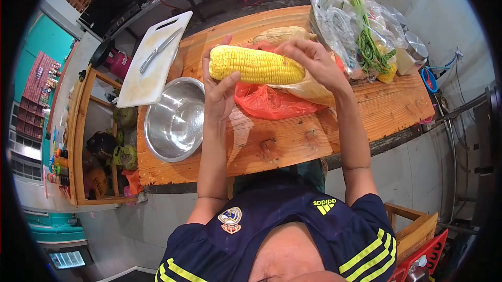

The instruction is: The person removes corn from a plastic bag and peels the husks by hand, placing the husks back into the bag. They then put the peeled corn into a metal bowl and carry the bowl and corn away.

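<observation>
A husked yellow corn cob [256, 65] is held level above the wooden table [235, 151]. My left hand [219, 86] is wrapped round its left end, the thumb across the front. At the cob's right end, my right hand [312, 62] has its fingers bent together against the top of the kernels, where a small brownish spot shows. Beneath the cob lies a red plastic bag [266, 104] with pale corn husks [308, 93] on it. Another piece in pale husk [280, 35] rests behind the cob.
A steel bowl [176, 120] stands left of my left forearm. Behind it, a white cutting board [155, 57] carries a knife [158, 52]. Plastic bags [334, 26] with green leafy stalks [369, 47] sit at the back right, beside a jug-like container [409, 60].
</observation>
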{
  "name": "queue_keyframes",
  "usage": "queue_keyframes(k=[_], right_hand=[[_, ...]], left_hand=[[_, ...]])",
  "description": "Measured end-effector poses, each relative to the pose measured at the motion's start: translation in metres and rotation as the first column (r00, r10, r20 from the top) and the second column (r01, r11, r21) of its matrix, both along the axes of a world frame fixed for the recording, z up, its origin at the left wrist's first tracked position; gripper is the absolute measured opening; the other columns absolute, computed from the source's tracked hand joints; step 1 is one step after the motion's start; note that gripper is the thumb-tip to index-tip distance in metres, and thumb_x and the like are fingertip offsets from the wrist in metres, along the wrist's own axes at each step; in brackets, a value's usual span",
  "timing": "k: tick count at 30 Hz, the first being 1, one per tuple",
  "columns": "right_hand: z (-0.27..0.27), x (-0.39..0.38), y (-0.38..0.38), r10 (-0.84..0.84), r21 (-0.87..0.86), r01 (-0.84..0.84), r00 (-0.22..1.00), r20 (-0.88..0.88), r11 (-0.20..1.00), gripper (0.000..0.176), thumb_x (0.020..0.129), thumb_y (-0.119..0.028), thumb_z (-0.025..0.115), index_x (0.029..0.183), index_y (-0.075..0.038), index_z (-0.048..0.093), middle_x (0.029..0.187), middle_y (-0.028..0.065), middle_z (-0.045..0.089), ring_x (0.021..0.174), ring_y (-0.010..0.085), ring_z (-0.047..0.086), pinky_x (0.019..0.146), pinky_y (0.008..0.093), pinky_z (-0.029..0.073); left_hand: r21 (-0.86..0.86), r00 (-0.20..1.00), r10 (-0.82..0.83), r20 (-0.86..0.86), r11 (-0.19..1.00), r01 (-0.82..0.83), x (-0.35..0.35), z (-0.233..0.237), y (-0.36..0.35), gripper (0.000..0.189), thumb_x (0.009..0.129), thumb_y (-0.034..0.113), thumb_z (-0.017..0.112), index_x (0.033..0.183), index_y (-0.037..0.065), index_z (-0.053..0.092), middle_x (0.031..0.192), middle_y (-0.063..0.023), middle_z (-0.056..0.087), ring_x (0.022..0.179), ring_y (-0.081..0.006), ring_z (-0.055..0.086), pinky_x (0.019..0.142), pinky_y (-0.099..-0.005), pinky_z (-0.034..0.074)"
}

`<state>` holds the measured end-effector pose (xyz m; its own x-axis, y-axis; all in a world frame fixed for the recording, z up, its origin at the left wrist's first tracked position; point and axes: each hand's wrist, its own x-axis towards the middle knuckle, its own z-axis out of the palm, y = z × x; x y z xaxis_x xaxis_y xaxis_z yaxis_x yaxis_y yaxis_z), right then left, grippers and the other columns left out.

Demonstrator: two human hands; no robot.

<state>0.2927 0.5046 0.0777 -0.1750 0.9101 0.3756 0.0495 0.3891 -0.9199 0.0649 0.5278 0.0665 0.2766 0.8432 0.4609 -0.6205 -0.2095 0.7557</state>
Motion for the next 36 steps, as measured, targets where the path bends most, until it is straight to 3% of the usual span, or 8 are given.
queue_keyframes(k=[6, 11, 15, 18, 23, 26, 31, 36], right_hand=[[-0.023, 0.021, 0.003, -0.165, -0.087, 0.161, 0.986, -0.041, 0.983, 0.021, 0.091, -0.017, 0.066, 0.097, 0.002, 0.069, 0.085, 0.0020, 0.066, 0.072, 0.0081, 0.058, 0.066, 0.0235, 0.048], [-0.021, 0.013, -0.003, -0.275, -0.046, 0.273, 0.960, -0.058, 0.961, 0.026, 0.091, -0.020, 0.066, 0.105, 0.002, 0.068, 0.080, 0.0010, 0.063, 0.067, 0.0069, 0.052, 0.062, 0.0227, 0.044], [-0.025, 0.004, -0.005, -0.183, -0.005, 0.201, 0.901, 0.393, 0.980, 0.029, 0.093, -0.024, 0.063, 0.105, 0.002, 0.067, 0.073, -0.0007, 0.058, 0.064, 0.0048, 0.043, 0.055, 0.0225, 0.036], [-0.032, 0.008, -0.004, -0.106, -0.063, 0.127, 0.956, 0.273, 0.990, 0.027, 0.093, -0.023, 0.063, 0.101, 0.002, 0.066, 0.069, -0.0024, 0.055, 0.063, 0.0041, 0.043, 0.054, 0.0226, 0.034], [-0.032, 0.029, 0.004, -0.375, 0.008, 0.388, 0.897, -0.236, 0.922, 0.024, 0.099, -0.020, 0.052, 0.092, -0.002, 0.065, 0.075, -0.0030, 0.056, 0.067, 0.0053, 0.047, 0.062, 0.0212, 0.040], [-0.029, 0.014, 0.006, -0.450, 0.029, 0.459, 0.880, -0.151, 0.888, 0.022, 0.099, -0.020, 0.052, 0.099, -0.002, 0.064, 0.080, -0.0008, 0.060, 0.070, 0.0068, 0.052, 0.065, 0.0215, 0.043], [-0.034, -0.026, 0.003, -0.531, 0.237, 0.488, 0.831, 0.167, 0.840, 0.046, 0.081, -0.026, 0.077, 0.117, -0.005, 0.059, 0.080, 0.0113, 0.068, 0.073, 0.0128, 0.066, 0.064, 0.0275, 0.052], [-0.035, -0.025, 0.010, -0.383, 0.071, 0.407, 0.896, -0.226, 0.911, 0.028, 0.086, -0.009, 0.070, 0.111, 0.000, 0.060, 0.071, 0.0072, 0.066, 0.061, 0.0075, 0.062, 0.056, 0.0218, 0.050]], left_hand=[[-0.215, 0.988, 0.085, 0.127, 0.975, -0.057, -0.016, -0.021, 0.016, 0.034, 0.087, 0.008, 0.064, 0.118, 0.001, 0.052, 0.113, -0.0102, 0.061, 0.104, -0.0192, 0.061, 0.092, -0.0380, 0.052], [-0.294, 0.970, 0.199, 0.137, 0.944, -0.152, -0.017, -0.026, 0.025, 0.031, 0.088, 0.011, 0.065, 0.115, 0.002, 0.053, 0.109, -0.0089, 0.062, 0.099, -0.0192, 0.063, 0.091, -0.0363, 0.053], [-0.321, 0.969, 0.208, 0.131, 0.934, -0.157, -0.010, -0.021, 0.019, 0.029, 0.088, 0.010, 0.065, 0.114, 0.003, 0.053, 0.106, -0.0085, 0.062, 0.099, -0.0195, 0.063, 0.089, -0.0360, 0.054], [-0.298, 0.963, 0.256, 0.088, 0.929, -0.220, -0.009, -0.022, 0.023, 0.034, 0.087, 0.010, 0.067, 0.115, 0.003, 0.050, 0.106, -0.0089, 0.061, 0.099, -0.0202, 0.062, 0.088, -0.0366, 0.054], [-0.395, 0.931, 0.359, 0.061, 0.866, -0.308, -0.008, -0.028, 0.030, 0.043, 0.087, 0.016, 0.070, 0.120, 0.004, 0.045, 0.113, -0.0120, 0.057, 0.103, -0.0234, 0.060, 0.087, -0.0411, 0.055], [-0.463, 0.919, 0.394, 0.031, 0.820, -0.336, -0.002, -0.029, 0.026, 0.048, 0.086, 0.022, 0.071, 0.122, 0.004, 0.044, 0.116, -0.0143, 0.054, 0.106, -0.0251, 0.059, 0.088, -0.0438, 0.055], [-0.497, 0.961, 0.276, -0.018, 0.832, -0.248, 0.001, -0.037, 0.024, 0.051, 0.088, 0.032, 0.069, 0.120, -0.002, 0.049, 0.115, -0.0160, 0.059, 0.105, -0.0266, 0.062, 0.087, -0.0404, 0.057], [-0.449, 0.983, 0.096, -0.157, 0.880, -0.158, -0.002, -0.029, 0.010, 0.056, 0.087, 0.037, 0.069, 0.121, -0.003, 0.049, 0.116, -0.0171, 0.060, 0.103, -0.0268, 0.064, 0.082, -0.0373, 0.060]])
